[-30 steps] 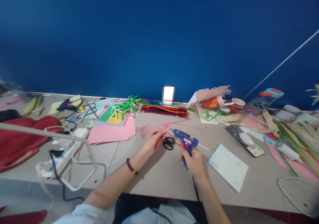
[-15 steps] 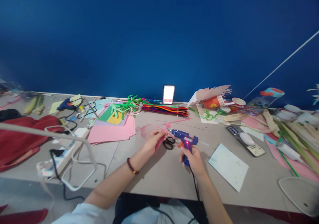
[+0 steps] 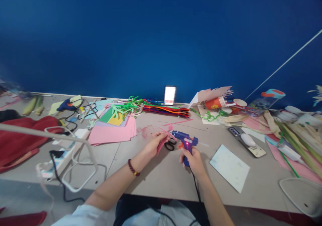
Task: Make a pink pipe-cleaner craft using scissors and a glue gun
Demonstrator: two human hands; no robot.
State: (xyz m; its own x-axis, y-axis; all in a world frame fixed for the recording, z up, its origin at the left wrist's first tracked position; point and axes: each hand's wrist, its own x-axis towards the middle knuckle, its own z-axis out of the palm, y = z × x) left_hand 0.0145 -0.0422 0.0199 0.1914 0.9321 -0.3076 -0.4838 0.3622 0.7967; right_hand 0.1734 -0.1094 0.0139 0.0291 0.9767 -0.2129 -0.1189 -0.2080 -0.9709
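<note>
My right hand (image 3: 192, 157) is closed round the handle of a blue glue gun (image 3: 184, 138), a red light glowing on its side. Its metal nozzle points left, close to the pink paper strip (image 3: 161, 146) pinched in my left hand (image 3: 154, 144). How the strip is folded is too small to tell. Just beyond the nozzle tip shows a small round pink piece (image 3: 170, 127). Black-handled scissors (image 3: 169, 146) lie on the table between my hands, their blades hidden. A cord runs down from the gun past the table's front edge.
Pink paper sheets (image 3: 110, 133) and green pipe cleaners (image 3: 130, 107) lie to the left, with a bundle of coloured strips (image 3: 166, 111) behind my hands. A white power strip (image 3: 62, 155) sits further left. On the right are a pale card (image 3: 230, 168), a phone (image 3: 246, 142) and paper cups (image 3: 215, 103).
The glue gun and my right hand have shifted very slightly left. My left hand keeps its hold on the pink strip, almost still.
</note>
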